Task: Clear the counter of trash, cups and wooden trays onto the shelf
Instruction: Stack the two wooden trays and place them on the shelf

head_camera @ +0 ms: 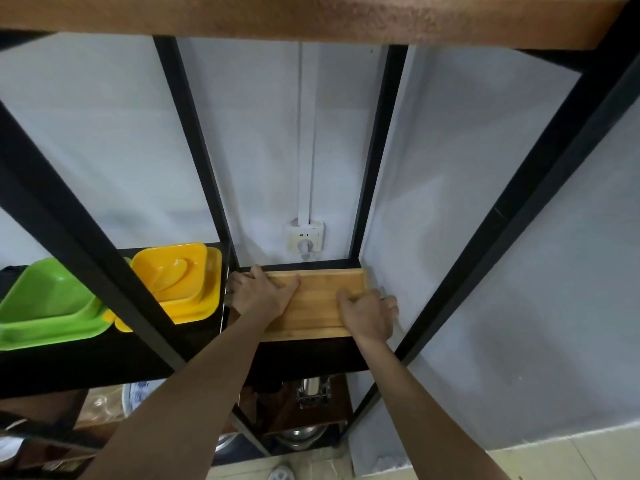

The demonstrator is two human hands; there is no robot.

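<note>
A wooden tray [317,304] lies flat on the black shelf [304,356], in the narrow right-hand bay against the wall. My left hand [261,292] rests on the tray's left end, fingers spread over its top and far corner. My right hand [369,313] grips the tray's right end, thumb on top and fingers curled around the edge beside the wall. No cups or trash are in view.
Stacked yellow dishes [180,278] and green dishes [48,303] sit in the left bay. Black frame posts [194,143] divide the bays. A wall socket with a plug [305,239] is behind the tray. Lower shelves hold metal pots [301,436]. A wooden shelf board [311,15] runs overhead.
</note>
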